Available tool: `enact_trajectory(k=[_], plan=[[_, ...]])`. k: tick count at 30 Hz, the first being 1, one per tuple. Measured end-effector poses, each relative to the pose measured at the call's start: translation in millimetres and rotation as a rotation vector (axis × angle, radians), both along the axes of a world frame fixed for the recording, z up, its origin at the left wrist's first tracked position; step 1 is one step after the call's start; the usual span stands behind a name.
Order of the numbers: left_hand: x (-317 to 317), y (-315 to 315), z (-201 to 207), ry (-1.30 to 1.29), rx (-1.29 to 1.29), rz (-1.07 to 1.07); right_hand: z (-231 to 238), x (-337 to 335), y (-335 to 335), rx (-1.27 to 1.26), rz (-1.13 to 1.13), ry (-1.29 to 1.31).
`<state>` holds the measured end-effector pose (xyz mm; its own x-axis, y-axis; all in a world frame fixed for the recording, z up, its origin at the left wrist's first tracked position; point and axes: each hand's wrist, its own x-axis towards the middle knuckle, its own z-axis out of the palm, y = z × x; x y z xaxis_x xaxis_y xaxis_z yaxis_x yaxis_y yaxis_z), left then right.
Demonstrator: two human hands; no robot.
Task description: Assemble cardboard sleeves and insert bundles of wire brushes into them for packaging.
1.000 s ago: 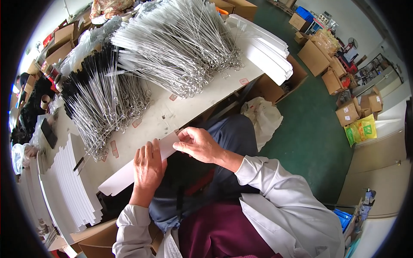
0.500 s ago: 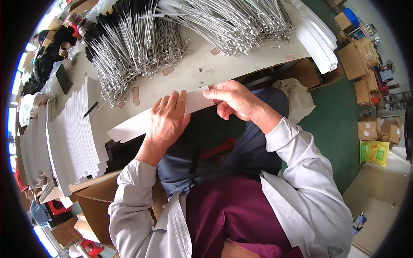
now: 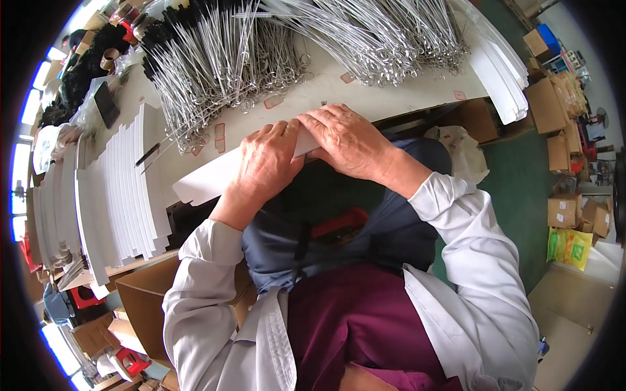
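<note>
A long, narrow piece of folded white card [image 3: 210,176], like a slim flat carton, lies slantwise at the table's front edge. My left hand [image 3: 267,159] is closed over its middle, fingers on top and thumb underneath. Right beside it, my right hand [image 3: 345,140] grips the card's right end, which its fingers mostly cover. The two hands touch or nearly touch at the fingertips. Beyond them on the table lie piles of thin wire-handled brushes [image 3: 215,65] with looped metal ends and black bristles; a second heap of wire handles [image 3: 385,45] spreads farther right.
Rows of white card strips [image 3: 124,189] lie overlapped at the left of the table [image 3: 261,130]. A stack of white cartons [image 3: 499,72] hangs over its right edge. A black pen-like tool [image 3: 147,154] rests near the strips. An open cardboard box [image 3: 147,293] stands by my left arm.
My right hand has slid left along the card and turned palm down, and now sits against my left hand. The view has shifted slightly.
</note>
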<state>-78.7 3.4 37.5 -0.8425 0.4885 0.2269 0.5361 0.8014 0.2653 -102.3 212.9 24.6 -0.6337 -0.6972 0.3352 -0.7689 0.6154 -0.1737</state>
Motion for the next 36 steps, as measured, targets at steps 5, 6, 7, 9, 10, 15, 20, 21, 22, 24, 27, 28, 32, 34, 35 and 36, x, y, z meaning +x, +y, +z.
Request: enact_trajectory(k=[5, 6, 7, 9, 10, 15, 20, 21, 22, 24, 27, 28, 32, 34, 35, 36], plan=[[4, -18, 0, 0.097, 0.045, -0.006, 8, -9, 13, 0.091, 0.027, 0.045], [5, -26, 2, 0.093, 0.017, 0.024, 11, -12, 18, 0.055, 0.021, 0.053], [5, -33, 4, 0.089, -0.011, 0.053, 12, -13, 20, 0.018, 0.015, 0.061], [7, -40, 1, 0.08, -0.025, 0.051, 5, -13, 14, 0.004, 0.025, 0.1], [6, -39, 1, 0.056, -0.013, 0.045, 3, -14, 8, -0.011, 0.038, 0.103], [-1, -35, -5, 0.008, 0.023, 0.056, -5, -23, 3, 0.066, 0.042, 0.048], [-5, -56, 4, 0.101, 0.001, 0.11, 6, -35, 7, 0.021, 0.046, 0.074], [-8, -57, 3, 0.1, 0.0, 0.112, 4, -39, 7, 0.02, 0.048, 0.073], [-12, -58, 2, 0.105, -0.011, 0.095, -1, -42, 9, 0.015, 0.045, 0.084], [-18, -59, 0, 0.101, 0.017, 0.069, -1, -45, 10, 0.019, 0.021, 0.009], [-20, -50, -8, 0.104, 0.075, 0.112, -7, -49, 16, 0.007, 0.019, 0.026], [-19, -47, -11, 0.102, 0.076, 0.114, -8, -49, 16, 0.008, 0.022, 0.024], [-13, -38, -21, 0.137, 0.099, 0.188, -9, -41, 16, 0.004, -0.019, 0.028], [-8, -34, -26, 0.153, 0.101, 0.202, -10, -34, 18, 0.008, -0.033, 0.024], [-4, -34, -29, 0.156, 0.101, 0.212, -12, -31, 19, 0.012, -0.025, 0.032], [1, -33, -32, 0.16, 0.101, 0.221, -13, -28, 20, 0.016, -0.016, 0.039]])
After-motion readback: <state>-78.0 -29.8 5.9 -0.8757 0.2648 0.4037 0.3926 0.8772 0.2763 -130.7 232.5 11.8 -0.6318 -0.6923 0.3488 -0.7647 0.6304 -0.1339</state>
